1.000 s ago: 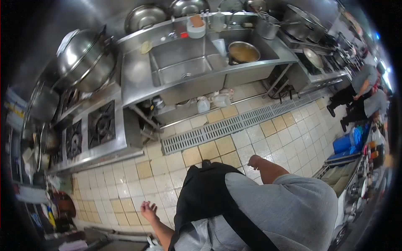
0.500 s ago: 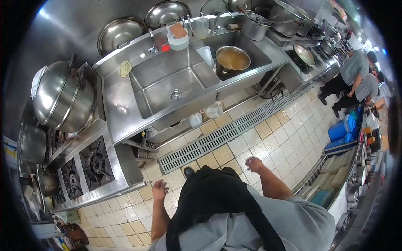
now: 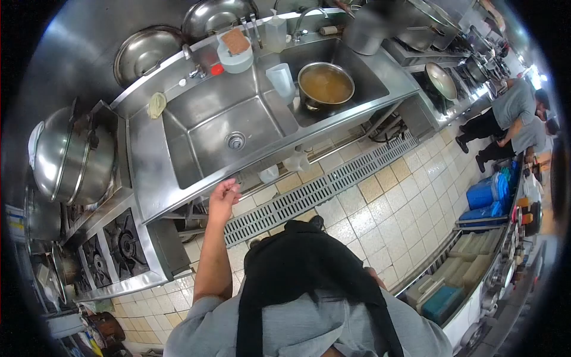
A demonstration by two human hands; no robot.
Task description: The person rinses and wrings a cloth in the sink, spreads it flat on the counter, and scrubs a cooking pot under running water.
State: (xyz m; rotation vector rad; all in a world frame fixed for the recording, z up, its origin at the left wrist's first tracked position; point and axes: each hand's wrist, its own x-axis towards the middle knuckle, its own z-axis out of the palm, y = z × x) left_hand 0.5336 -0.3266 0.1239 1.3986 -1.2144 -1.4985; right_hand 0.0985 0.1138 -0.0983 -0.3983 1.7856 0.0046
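Observation:
My left hand (image 3: pixel 225 194) is raised just in front of the sink counter's front edge, its fingers loosely bent and apart, holding nothing visible. Of my right arm only a small patch of skin (image 3: pixel 375 278) shows beside the black apron (image 3: pixel 309 262); the fingers are hidden. Beyond my left hand is a steel sink basin (image 3: pixel 208 137) with a round drain (image 3: pixel 235 140). A pot of brownish liquid (image 3: pixel 326 84) stands in the right basin, beside a whitish plastic container (image 3: pixel 281 80).
Gas burners (image 3: pixel 126 241) and a large domed steel pot (image 3: pixel 74 156) are at the left. A floor grate (image 3: pixel 315 187) runs below the sink. Two people (image 3: pixel 505 125) stand at the far right, near blue bags (image 3: pixel 488 193). A rack of containers (image 3: pixel 455 271) is at the lower right.
The view has moved closer to the sink. My left hand has risen and reached forward to the counter's edge. My right hand has drawn back beside the apron, mostly out of sight.

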